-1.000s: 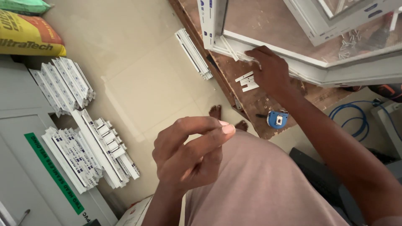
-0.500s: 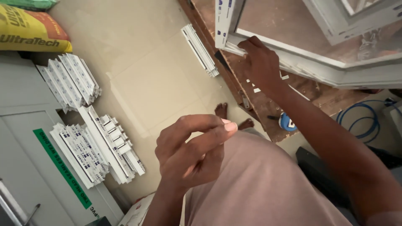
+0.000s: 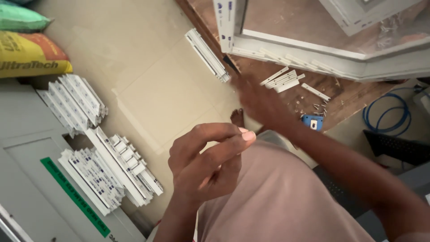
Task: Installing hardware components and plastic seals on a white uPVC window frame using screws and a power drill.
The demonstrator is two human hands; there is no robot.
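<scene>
My left hand is raised in front of my chest, its thumb and forefinger pinched together; nothing shows between them. My right hand is blurred with motion over the near edge of the wooden table, left of a few short white profile pieces. I cannot tell whether its fingers are open or closed. A white window frame lies on the table beyond it. Loose screws and a small blue object lie to the right of that hand.
A long white profile piece lies at the table's left edge. Stacks of white profile offcuts lie on the tiled floor at left beside a grey cabinet. Yellow and green sacks sit top left, a blue hose at right.
My right hand has left the window frame and swung down and left to the table's edge, now blurred. My left hand keeps its pinch.
</scene>
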